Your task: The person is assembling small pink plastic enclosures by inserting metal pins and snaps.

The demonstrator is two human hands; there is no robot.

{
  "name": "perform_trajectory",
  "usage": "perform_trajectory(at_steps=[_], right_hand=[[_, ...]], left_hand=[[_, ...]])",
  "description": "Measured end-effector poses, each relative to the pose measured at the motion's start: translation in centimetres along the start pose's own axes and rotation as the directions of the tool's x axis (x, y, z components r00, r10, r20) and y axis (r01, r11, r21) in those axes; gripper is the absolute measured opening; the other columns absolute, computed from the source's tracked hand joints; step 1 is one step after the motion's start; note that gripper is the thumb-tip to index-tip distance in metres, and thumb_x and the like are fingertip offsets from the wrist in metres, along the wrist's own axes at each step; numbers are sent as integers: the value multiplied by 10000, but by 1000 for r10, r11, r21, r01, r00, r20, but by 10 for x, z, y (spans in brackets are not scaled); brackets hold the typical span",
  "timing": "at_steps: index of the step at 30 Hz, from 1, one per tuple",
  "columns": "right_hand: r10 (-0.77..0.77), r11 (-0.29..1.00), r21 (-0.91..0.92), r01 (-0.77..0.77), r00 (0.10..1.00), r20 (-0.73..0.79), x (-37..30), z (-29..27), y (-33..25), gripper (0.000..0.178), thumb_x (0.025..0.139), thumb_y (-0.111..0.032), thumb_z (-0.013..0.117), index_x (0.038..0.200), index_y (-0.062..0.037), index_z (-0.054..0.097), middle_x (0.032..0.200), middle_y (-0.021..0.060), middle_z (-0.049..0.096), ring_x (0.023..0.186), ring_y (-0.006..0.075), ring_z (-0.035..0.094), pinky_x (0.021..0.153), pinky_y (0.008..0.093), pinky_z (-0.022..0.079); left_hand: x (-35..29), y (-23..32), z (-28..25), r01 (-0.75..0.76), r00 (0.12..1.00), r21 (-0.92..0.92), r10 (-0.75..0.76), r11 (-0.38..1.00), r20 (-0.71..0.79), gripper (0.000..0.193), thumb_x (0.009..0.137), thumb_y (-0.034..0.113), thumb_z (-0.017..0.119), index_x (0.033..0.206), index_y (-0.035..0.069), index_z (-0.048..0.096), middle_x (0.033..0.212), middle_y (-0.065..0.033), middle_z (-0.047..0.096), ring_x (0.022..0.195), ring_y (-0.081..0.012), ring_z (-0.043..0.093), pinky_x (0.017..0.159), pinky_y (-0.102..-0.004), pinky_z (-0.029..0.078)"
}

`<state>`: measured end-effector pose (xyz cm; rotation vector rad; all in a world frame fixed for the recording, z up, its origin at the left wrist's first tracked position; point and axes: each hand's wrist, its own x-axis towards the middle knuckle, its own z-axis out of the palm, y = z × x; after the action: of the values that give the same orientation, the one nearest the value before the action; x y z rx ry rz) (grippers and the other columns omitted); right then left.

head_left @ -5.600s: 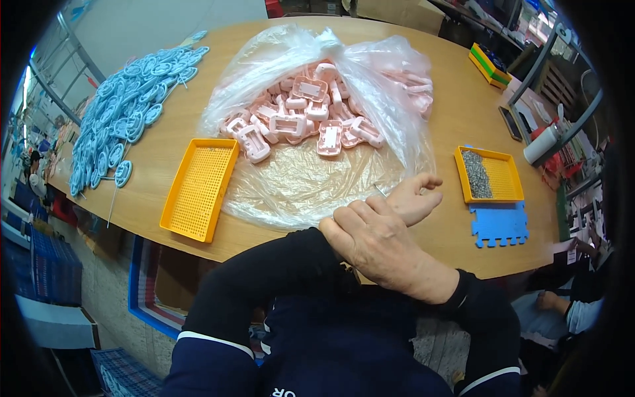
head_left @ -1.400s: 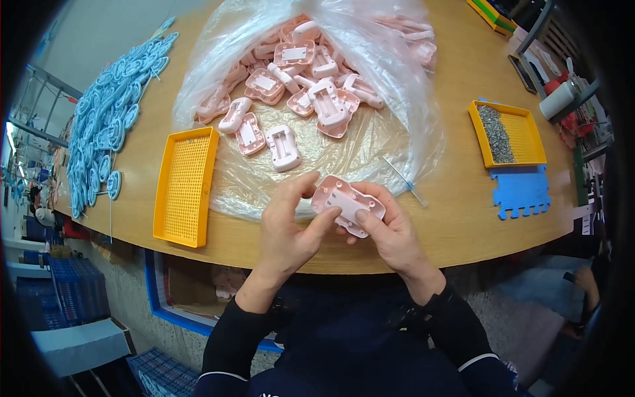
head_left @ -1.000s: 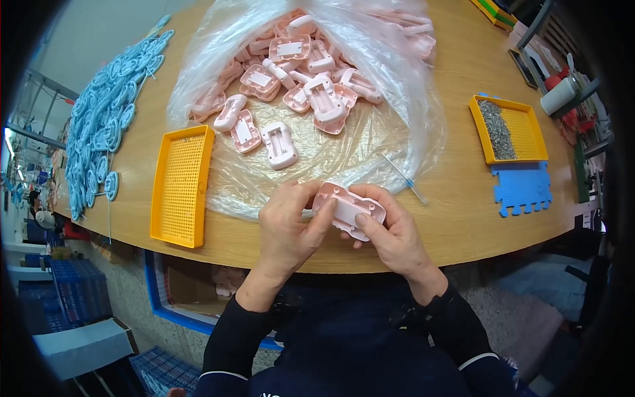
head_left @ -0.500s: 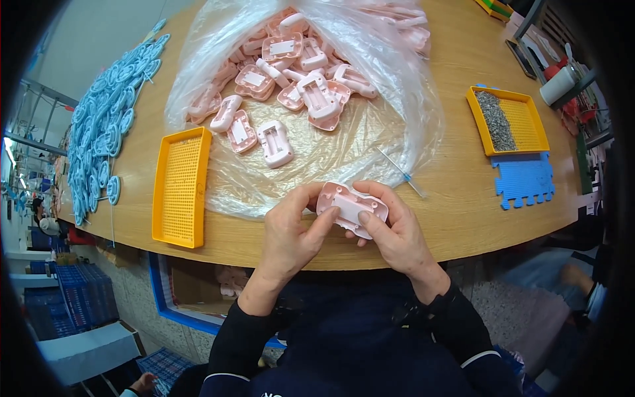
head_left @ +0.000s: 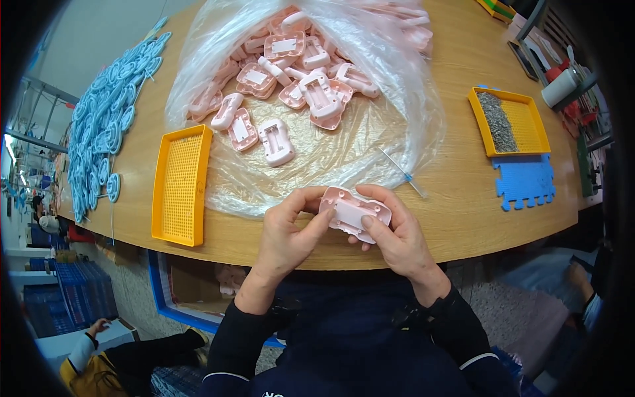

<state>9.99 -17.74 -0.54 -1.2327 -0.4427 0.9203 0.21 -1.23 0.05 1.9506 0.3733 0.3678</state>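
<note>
Between my two hands, just above the table's near edge, is a pink plastic shell (head_left: 350, 213) with its hollow inner side facing up. My left hand (head_left: 296, 228) grips its left end, the thumb on the inner face. At the other end, my right hand (head_left: 398, 231) holds it with the thumb pressed inside and fingers beneath. Beyond them a clear plastic bag (head_left: 248, 188) lies spread, with a heap of similar pink shells (head_left: 321, 96) in its mouth. One loose pink shell (head_left: 276, 143) rests nearer on the plastic.
An orange perforated tray (head_left: 178, 188) stands left of the bag. Blue cable coils (head_left: 106, 112) pile along the left edge. At right, another orange tray (head_left: 526, 126) holds small screws (head_left: 496, 122) beside a blue foam mat (head_left: 526, 182). A thin screwdriver-like rod (head_left: 405, 174) lies by the bag.
The shell in my hands has shifted slightly right and toward me, and its inner face shows more. At lower left, another person has come further into view.
</note>
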Motion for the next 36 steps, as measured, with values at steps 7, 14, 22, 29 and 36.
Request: perform_trajectory(at_steps=[7,14,22,29,36], right_hand=[[-23,999,25,21,999,43,7,4,-11,408,958,-123,501,1345,-28,412,1043,79,625,787,84,626,605,197,477],[-77,996,-47,81,994,83,34,5,-35,398,961,-138,497,1341,-48,418,1034,64,627,778,73,614,606,192,471],[-116,992,-45,118,992,46,49,9,-35,388,960,-114,486,1336,-50,416,1013,59,627,743,74,617,563,188,467],[-125,992,22,125,992,15,58,4,-28,393,964,-103,480,1345,-45,398,1018,69,625,733,77,617,547,180,468],[-126,991,34,126,992,1,58,6,-23,402,964,-104,482,1352,-42,391,1013,68,622,732,71,611,544,179,465]], left_hand=[[6,-7,-4,247,969,-611,-189,753,159,248,908,87,620,1127,-21,577,1028,-69,646,935,-113,603,828,-261,495],[41,-6,-23,311,950,-721,-178,618,257,205,906,132,633,1071,19,590,958,-41,639,853,-88,584,783,-233,478],[59,-12,-18,249,968,-706,-150,663,200,213,907,166,638,1062,28,590,927,-26,631,828,-76,569,763,-233,474],[59,-14,-11,292,956,-819,-186,493,229,283,937,190,594,1158,20,551,1053,-60,619,938,-113,585,850,-289,487],[55,-22,-10,265,964,-796,-155,544,215,302,928,187,592,1186,44,528,1108,-62,605,980,-138,589,868,-314,491]])
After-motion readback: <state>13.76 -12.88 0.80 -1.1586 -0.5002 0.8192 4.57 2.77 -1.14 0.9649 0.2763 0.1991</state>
